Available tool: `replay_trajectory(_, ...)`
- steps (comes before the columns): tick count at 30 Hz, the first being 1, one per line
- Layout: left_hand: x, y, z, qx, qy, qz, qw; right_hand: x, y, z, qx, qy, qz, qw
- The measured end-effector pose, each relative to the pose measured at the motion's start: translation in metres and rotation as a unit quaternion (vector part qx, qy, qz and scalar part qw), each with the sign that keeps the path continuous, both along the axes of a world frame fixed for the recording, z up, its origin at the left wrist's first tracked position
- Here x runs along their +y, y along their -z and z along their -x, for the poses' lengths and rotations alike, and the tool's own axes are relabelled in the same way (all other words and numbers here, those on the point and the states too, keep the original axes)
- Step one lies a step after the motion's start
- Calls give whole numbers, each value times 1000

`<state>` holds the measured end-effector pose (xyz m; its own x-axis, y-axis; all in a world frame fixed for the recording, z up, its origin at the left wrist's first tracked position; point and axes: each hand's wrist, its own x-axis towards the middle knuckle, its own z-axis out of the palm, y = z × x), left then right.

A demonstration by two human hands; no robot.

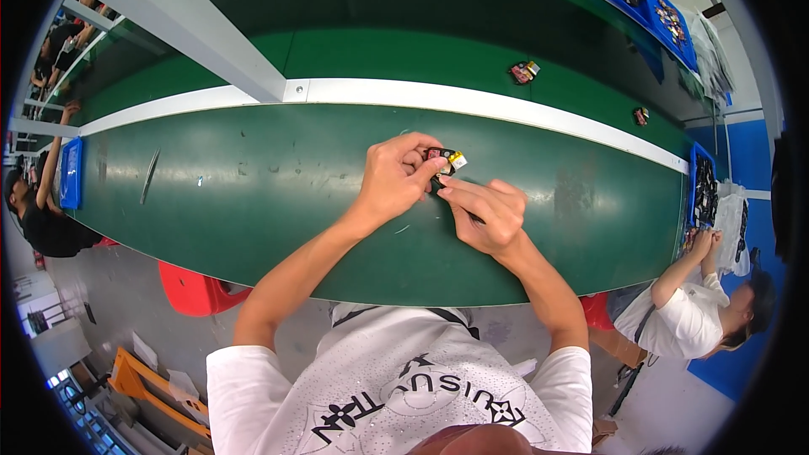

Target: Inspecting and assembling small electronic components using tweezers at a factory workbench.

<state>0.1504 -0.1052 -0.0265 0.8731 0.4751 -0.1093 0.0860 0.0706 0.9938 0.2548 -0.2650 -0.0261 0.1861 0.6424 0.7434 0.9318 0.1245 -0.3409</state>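
Over the middle of the green table, my left hand (394, 173) is closed around a small black electronic housing (437, 152). A reddish board shows inside the housing, and a small silver part with yellow tape (458, 160) sticks out on its right. My right hand (489, 212) is pinched at the lower edge of the housing. A dark, narrow thing (475, 219) shows under its curled fingers; its kind is hidden. The fingers of both hands cover much of the housing.
On the green table (295, 236), thin metal tweezers (150, 175) lie at the left. Behind a white rail (379, 95), small electronic assemblies (523, 73) sit on a green strip. Blue trays (72, 173) stand at both ends. One person (687, 312) works at right, another (46, 211) at left.
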Motion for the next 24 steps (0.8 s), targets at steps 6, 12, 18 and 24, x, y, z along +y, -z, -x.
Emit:
replay_trajectory(6, -5, 3, -2, -8, -20, -47, 999, -1, 4, -1, -17, -8, 3, 1000)
replay_trajectory(12, 9, 3, -11, -2, -1, 6, 1000, 4, 1, -6, -2, -13, -32, 999)
replay_trajectory(18, 92, -10, -72, 0, -145, -131, 981, 1, -7, -14, 143, 42, -101, 984)
replay_trajectory(24, 159, 6, -97, 128, -247, -483, 830, 2, 2, -22, 180, 43, -101, 978)
